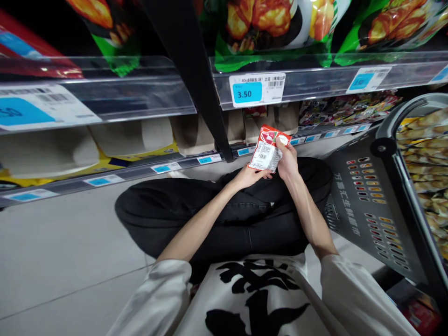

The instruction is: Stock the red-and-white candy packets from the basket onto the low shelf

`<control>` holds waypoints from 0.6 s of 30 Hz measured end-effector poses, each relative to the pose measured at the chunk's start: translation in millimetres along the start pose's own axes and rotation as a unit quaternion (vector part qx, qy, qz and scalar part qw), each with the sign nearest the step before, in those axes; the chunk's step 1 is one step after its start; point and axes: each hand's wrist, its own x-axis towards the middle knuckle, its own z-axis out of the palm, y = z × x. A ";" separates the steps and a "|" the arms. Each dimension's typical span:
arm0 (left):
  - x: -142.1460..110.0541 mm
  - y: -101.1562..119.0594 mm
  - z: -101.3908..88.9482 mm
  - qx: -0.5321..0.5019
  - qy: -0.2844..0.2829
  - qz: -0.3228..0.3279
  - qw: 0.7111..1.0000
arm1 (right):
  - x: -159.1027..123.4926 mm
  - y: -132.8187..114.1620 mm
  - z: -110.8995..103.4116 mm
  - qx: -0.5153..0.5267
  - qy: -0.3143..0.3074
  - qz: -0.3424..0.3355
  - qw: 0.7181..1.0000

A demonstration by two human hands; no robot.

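Note:
A small red and white snack packet [265,151] is held between both hands above my crossed legs, its printed back with a barcode turned up. My left hand [249,177] grips the packet's lower edge, with the fingers running underneath. At the packet's right side, my right hand [287,161] pinches it with the thumb on top. Just beyond the packet is the bottom shelf, with open cardboard display boxes [194,133] and a red packet partly visible in one of them.
A grey shopping basket [353,205] stands close on my right, beside many yellowish packets [425,163]. Overhead, a shelf edge [317,79] with price tags juts out, bearing green snack bags [269,28]. A black upright post [189,60] divides the shelving. Grey floor tiles [63,252] lie to my left.

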 end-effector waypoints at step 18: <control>-2.4 12.1 -6.0 -0.095 -0.056 0.006 0.994 | 3.8 -1.0 -5.7 0.018 0.019 -0.036 0.999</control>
